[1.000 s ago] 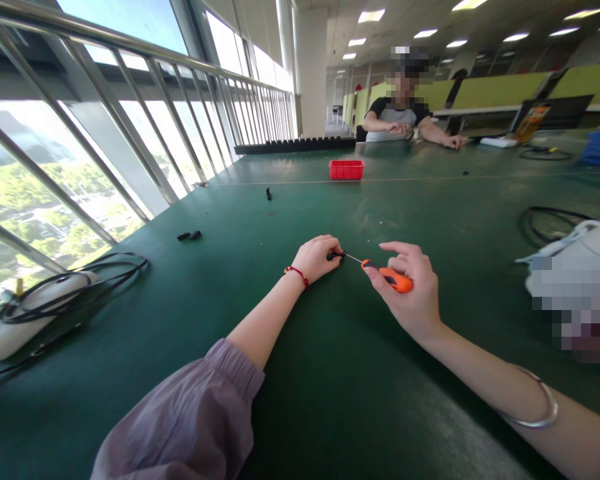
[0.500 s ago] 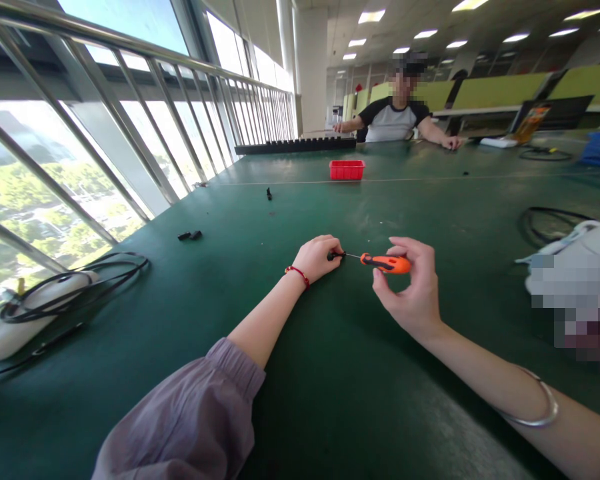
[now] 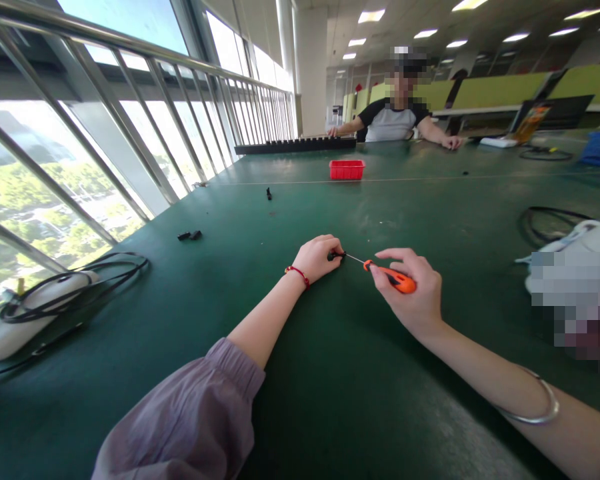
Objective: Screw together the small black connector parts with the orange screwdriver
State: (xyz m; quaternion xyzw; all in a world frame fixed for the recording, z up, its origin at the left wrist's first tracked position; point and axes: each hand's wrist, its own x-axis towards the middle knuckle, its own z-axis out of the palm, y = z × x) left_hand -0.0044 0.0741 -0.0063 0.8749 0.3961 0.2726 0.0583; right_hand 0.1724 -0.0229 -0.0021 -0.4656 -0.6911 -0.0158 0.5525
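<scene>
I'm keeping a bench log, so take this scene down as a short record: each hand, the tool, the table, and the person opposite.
Left hand: holds a small black part
Right hand: holds an orange-and-black screwdriver by its handle
Tool direction: screwdriver points toward the black part; whether its tip touches is too small to tell
Table: green; a red box beyond the hands, loose black pieces to the left
Other person: at the far side, one arm reaching to a long black strip
</scene>
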